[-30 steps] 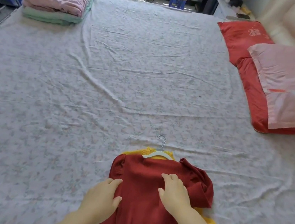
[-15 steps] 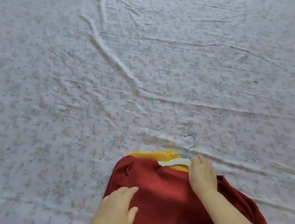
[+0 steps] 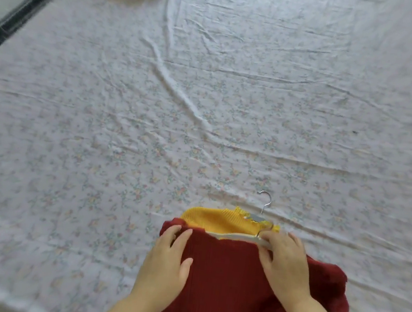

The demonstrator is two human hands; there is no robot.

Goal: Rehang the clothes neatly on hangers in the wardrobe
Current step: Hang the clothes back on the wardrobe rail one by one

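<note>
hands: your left hand (image 3: 166, 262) flat on the red top (image 3: 224, 274) shoulder, right hand (image 3: 282, 263) pinching the white hanger (image 3: 236, 236) at its neckline | place: on the bed (image 3: 206, 104), over a yellow top (image 3: 212, 219) | risk: pull unevenly and the knit may slip off or drag the yellow top

I have a dark red ribbed sweater (image 3: 231, 275) lying flat at the near edge of the bed sheet (image 3: 206, 104), neckline turned away from me; its right side is bunched into a rumpled lump; under it lies a yellow ribbed sweater (image 3: 217, 220), only its frilled collar showing beyond the red neckline, plus a small patch near the bottom right; a white hanger (image 3: 236, 236) shows one slim arm along the red neckline, between red and yellow; a metal hook (image 3: 267, 201) sticks out past the yellow collar onto the sheet, and I cannot tell whether it belongs to that hanger.
</note>
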